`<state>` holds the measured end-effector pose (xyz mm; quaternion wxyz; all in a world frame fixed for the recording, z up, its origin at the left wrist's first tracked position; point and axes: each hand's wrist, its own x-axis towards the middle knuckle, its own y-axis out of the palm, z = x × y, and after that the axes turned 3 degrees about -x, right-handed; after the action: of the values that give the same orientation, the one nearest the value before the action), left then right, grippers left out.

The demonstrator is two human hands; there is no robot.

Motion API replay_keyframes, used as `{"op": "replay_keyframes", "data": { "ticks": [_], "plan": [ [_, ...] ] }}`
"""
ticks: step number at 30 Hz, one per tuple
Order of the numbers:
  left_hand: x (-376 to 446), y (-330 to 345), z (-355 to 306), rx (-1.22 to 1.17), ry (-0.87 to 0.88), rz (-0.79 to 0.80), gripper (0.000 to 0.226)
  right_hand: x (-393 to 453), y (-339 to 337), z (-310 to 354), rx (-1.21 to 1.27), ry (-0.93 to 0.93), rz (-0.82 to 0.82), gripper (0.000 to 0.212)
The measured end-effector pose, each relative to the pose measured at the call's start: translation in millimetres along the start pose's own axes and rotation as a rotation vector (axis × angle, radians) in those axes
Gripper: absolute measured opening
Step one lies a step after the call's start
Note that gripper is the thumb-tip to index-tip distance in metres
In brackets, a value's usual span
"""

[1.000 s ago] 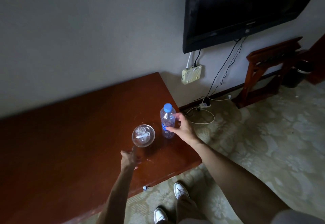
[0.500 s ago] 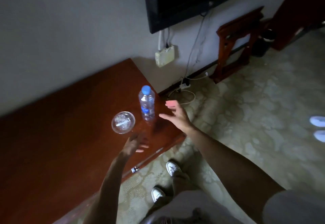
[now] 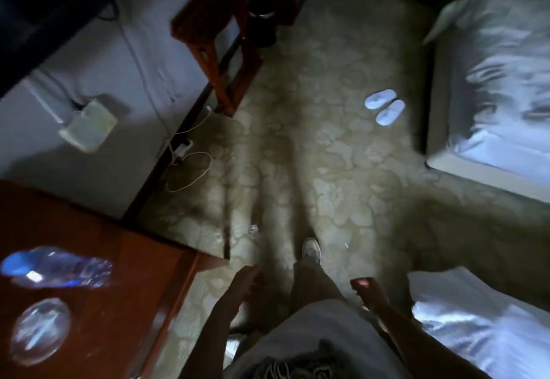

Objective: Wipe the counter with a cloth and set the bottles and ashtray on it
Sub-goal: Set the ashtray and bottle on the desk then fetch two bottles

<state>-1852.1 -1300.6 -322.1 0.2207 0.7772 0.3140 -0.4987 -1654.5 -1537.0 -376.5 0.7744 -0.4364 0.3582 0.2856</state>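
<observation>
A clear water bottle (image 3: 59, 271) with a blue cap stands on the red-brown wooden counter (image 3: 131, 298) at the lower left, blurred by motion. In front of it sits the round glass ashtray (image 3: 38, 331). My left hand (image 3: 247, 280) hangs over the carpet just right of the counter's edge, fingers loose, holding nothing. My right hand (image 3: 367, 289) hovers further right near a white bed corner, also with nothing in it. No cloth is in sight.
A white bed (image 3: 500, 86) fills the right side, another bed corner (image 3: 464, 331) sits at lower right. White slippers (image 3: 385, 107) lie on the patterned carpet. A wooden rack (image 3: 214, 36), dark bin (image 3: 262, 24) and floor cables (image 3: 187, 170) line the wall.
The view has swung right, away from the counter toward the beds. Both hands have pulled back off the counter and dropped to my sides; bottle and ashtray stay where they stood.
</observation>
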Motion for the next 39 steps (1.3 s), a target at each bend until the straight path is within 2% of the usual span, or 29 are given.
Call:
{"op": "replay_keyframes", "data": {
  "ticks": [2,4,5,8,11,13,15,19,21,23,26,31,35,39],
  "plan": [
    [25,21,-30,0.077,-0.002,0.002,0.034,20,-21,-10,0.080,0.119,0.016,0.024],
    [56,40,-67,0.145,0.010,-0.024,0.031,43,-42,-1,0.068,0.138,0.035,0.013],
    [73,47,-86,0.176,0.003,-0.053,0.029,57,-56,8,0.031,0.132,0.056,0.018],
    [114,62,-136,0.202,0.016,-0.138,0.023,103,-97,57,-0.001,0.080,0.089,0.025],
    [137,64,-182,0.163,-0.004,-0.209,0.020,145,-143,126,0.085,0.055,0.083,0.003],
    [148,64,-210,0.167,-0.048,-0.256,0.023,172,-171,179,0.126,0.037,0.113,0.010],
    [165,66,-238,0.124,-0.090,-0.272,0.025,202,-194,233,0.191,-0.019,0.111,0.007],
    [213,76,-294,0.132,-0.176,-0.246,0.027,263,-226,313,0.236,-0.064,0.106,0.023],
    [245,89,-338,0.148,-0.163,-0.232,0.032,290,-241,343,0.261,-0.061,0.103,0.026],
    [282,102,-394,0.161,-0.127,-0.229,0.028,315,-255,363,0.257,-0.017,0.080,0.025],
    [319,133,-499,0.212,-0.124,-0.192,0.028,338,-280,382,0.279,0.164,0.055,0.019],
    [376,191,-713,0.341,0.077,-0.121,0.026,387,-336,439,0.440,0.340,0.013,0.013],
    [427,228,-857,0.429,0.251,-0.013,0.029,447,-370,515,0.484,0.362,0.005,0.034],
    [486,250,-947,0.461,0.244,0.003,0.032,540,-409,605,0.521,0.360,0.024,0.026]
  ]
}}
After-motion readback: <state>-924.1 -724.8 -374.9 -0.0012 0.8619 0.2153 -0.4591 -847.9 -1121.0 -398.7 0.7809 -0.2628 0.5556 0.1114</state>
